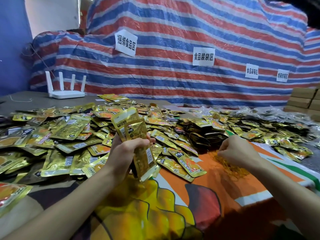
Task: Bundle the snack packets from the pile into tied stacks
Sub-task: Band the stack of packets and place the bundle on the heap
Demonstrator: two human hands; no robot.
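The left hand (127,153) is clenched around a stack (136,135) of gold packets. It holds the stack nearly upright above the table's near edge, with the top packets fanning out above the thumb and the lower ends sticking out below the palm. The right hand (238,149) is well apart from it. Its fingers are curled down onto a tangle of yellow bands (230,166), but I cannot tell whether they pinch one. The bands lie on an orange sheet (216,189) printed with fruit. Behind and to the left of both hands the pile (69,132) of loose gold packets spreads across the table (26,99). A white router (65,90) stands at the far left. A striped tarp (173,75) with paper signs (126,42) hangs behind, and boxes (304,99) are stacked at the far right.
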